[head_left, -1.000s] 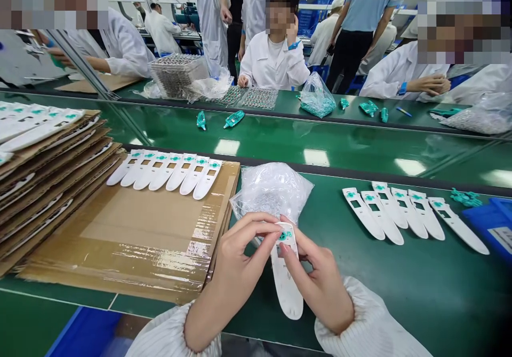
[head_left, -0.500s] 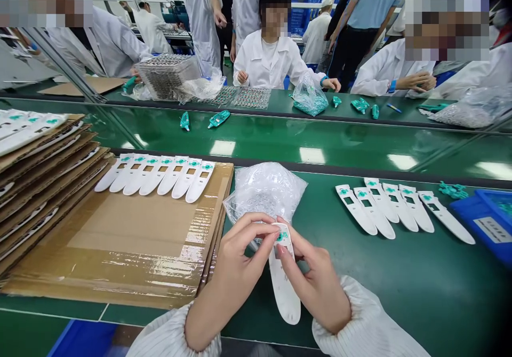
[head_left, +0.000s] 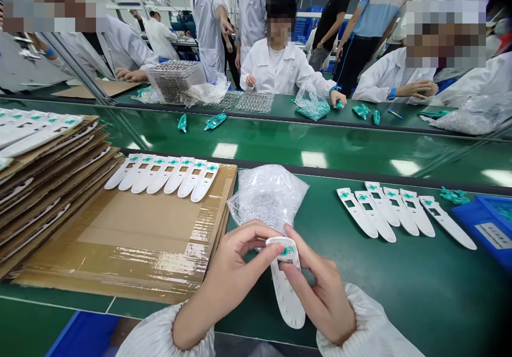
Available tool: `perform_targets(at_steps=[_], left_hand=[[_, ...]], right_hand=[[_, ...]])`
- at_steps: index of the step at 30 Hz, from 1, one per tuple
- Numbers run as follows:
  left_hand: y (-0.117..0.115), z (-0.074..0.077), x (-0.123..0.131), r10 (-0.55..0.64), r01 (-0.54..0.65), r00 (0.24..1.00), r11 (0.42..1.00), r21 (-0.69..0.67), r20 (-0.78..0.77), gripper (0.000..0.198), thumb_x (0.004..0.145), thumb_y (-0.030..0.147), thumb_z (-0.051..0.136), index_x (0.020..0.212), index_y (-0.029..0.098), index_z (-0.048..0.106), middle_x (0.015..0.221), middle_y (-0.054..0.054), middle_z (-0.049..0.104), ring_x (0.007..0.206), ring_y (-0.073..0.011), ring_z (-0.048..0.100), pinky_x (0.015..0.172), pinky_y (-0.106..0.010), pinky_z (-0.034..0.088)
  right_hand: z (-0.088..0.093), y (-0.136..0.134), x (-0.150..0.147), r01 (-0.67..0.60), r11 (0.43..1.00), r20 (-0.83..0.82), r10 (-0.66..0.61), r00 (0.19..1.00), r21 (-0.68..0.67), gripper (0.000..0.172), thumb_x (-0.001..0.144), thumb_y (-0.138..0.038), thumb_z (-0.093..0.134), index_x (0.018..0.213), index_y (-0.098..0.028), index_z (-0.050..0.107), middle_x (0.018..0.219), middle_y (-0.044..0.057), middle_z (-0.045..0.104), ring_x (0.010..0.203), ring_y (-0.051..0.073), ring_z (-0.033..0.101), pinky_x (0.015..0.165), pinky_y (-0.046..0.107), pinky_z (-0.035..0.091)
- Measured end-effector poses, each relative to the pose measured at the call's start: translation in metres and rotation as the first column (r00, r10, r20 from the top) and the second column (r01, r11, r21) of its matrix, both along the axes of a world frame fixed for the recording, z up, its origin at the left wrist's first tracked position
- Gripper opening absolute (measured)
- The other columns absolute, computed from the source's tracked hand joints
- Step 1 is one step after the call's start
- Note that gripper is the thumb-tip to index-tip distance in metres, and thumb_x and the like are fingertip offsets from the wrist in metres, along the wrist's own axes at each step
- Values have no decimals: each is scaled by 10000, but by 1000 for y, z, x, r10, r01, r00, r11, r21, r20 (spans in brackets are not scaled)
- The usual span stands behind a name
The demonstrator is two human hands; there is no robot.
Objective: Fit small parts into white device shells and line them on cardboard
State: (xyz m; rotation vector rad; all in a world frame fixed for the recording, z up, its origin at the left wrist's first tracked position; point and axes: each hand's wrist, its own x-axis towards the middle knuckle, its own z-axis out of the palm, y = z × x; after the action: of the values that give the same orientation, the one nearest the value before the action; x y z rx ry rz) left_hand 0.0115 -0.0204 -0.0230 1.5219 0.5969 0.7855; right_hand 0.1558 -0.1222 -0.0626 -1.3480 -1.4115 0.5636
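Between my two hands is a white plastic casing [head_left: 288,301], long and rounded at its near end, with a green part and a small window near its top. My left hand [head_left: 236,263] pinches the upper left of it, thumb on the green part. My right hand [head_left: 324,285] grips the right edge, thumb over the window. Just beyond my fingers lies a clear plastic bag [head_left: 272,191] of small transparent pieces. Several similar casings [head_left: 386,207] lie on the green table to the right. Another row of casings [head_left: 162,174] rests on the cardboard at left.
A flat cardboard sheet [head_left: 132,229] covers the table's left side, beside stacked cardboard layers [head_left: 48,197] holding more casings. At right stand a blue bin [head_left: 486,221] and a cluster of green parts [head_left: 455,195]. Across a green channel [head_left: 264,135], people in white coats sit at another bench.
The view has shifted slightly. Both hands still hold the casing, now a little lower; my left fingers have shifted and more of its top edge shows. A person opposite now touches a green item.
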Motion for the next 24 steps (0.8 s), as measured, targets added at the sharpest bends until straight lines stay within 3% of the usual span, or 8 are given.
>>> perform_targets(at_steps=[3,7,9,13,16,20,22,24], left_hand=[[-8,3,-1,53,-49,998,990,135,-25,75,940,209,682,947,245,747,918,6,718,867,-119,675,765,-190,552],[-19,3,-10,31,-24,998,991,130,-54,137,994,248,607,1085,285,703,1067,1,715,978,-142,673,853,-241,557],[-11,8,-21,42,-24,993,987,161,-109,151,1003,263,585,1102,282,698,1086,-7,721,998,-153,680,890,-265,552],[57,25,-47,150,-86,954,966,243,-260,247,946,374,602,1107,196,663,1006,-61,751,900,-198,725,797,-315,594],[132,26,-52,278,-137,886,921,364,-370,297,849,429,661,976,163,629,887,-71,743,801,-213,726,727,-329,594],[198,2,-35,377,-121,793,868,482,-479,243,836,400,710,843,165,649,794,-40,716,772,-201,694,722,-330,556],[210,-12,-28,439,-107,739,825,554,-511,215,858,364,710,815,163,649,812,-29,701,798,-196,675,781,-362,542],[215,-22,-25,514,-102,690,766,635,-509,191,864,335,698,792,167,641,845,-35,679,886,-221,650,875,-418,512]], right_hand=[[0,-1,-2,20,1000,-8,-20,1000,2,546,1068,-232,439,1580,-393,340,719,-59,693,659,135,690,705,240,574],[0,5,-8,69,993,57,-74,996,94,526,1068,-205,443,1557,-391,394,789,-34,763,621,126,709,657,207,581],[0,8,-12,30,998,55,-33,998,59,549,1071,-247,443,1596,-352,320,877,-4,791,647,142,729,672,225,606],[-3,12,-17,-92,990,-69,85,994,-106,660,1074,-384,430,1645,-289,114,1183,71,770,1012,216,759,875,326,625],[-6,10,-18,-82,981,-171,52,984,-178,611,1065,-436,446,1625,-311,234,1271,77,736,1099,219,736,908,311,614],[-8,-5,-8,-14,967,-150,-25,988,-256,552,1045,-477,478,1570,-335,385,1270,55,736,1059,218,752,807,250,639],[-9,-15,10,32,959,-58,-51,997,-281,524,1051,-454,470,1561,-362,393,1268,34,737,1037,208,760,650,192,639],[-14,-24,39,145,963,113,-122,986,-226,490,1048,-422,482,1533,-366,440,1268,27,738,1048,216,756,610,196,636]])
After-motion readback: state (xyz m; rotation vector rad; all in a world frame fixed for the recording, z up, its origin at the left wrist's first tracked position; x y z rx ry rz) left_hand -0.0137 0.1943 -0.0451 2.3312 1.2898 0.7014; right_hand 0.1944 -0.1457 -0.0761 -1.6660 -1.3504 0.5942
